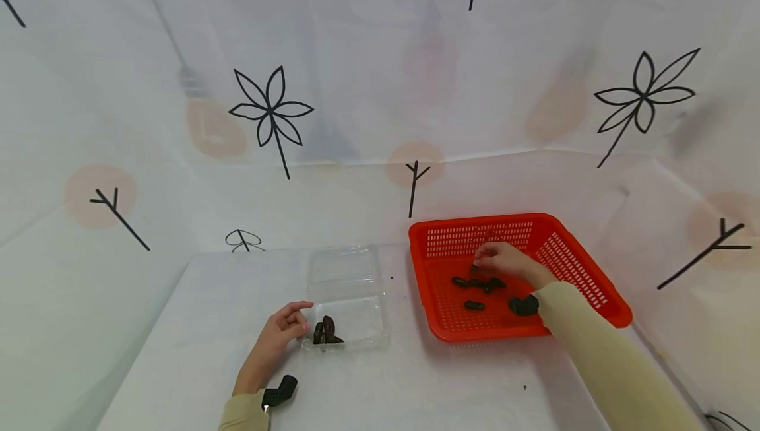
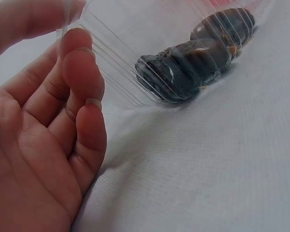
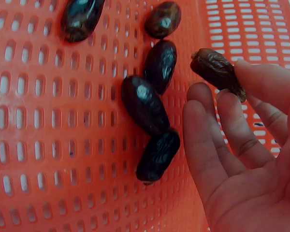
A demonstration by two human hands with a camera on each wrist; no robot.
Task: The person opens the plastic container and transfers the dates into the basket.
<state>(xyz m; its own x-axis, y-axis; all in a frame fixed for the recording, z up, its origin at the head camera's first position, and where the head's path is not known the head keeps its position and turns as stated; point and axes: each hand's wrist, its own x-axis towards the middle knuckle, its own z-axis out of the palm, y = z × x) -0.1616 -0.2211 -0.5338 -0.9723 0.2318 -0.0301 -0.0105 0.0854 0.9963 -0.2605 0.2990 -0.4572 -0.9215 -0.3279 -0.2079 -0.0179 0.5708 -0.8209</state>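
Wrinkled dark dates lie in a red basket (image 1: 442, 333) on the right. Over it, my right hand (image 1: 505, 261) pinches one brown date (image 3: 216, 70) between thumb and fingertips, just above several other dates (image 3: 145, 104) on the basket floor. On the left stands a clear plastic box (image 1: 362, 342) with its lid (image 1: 344, 266) folded back. A few dates (image 1: 325, 331) sit in its near left corner. My left hand (image 1: 276, 335) is at the box's left side, fingers loosely bent, the index finger at the rim. In the left wrist view, dates (image 2: 198, 58) show through the clear wall.
Both containers stand on a white-covered table (image 1: 427, 385), the basket to the right of the box. A white sheet (image 1: 356, 121) printed with line-drawn leaves hangs behind. Small dark specks dot the table cover near the basket.
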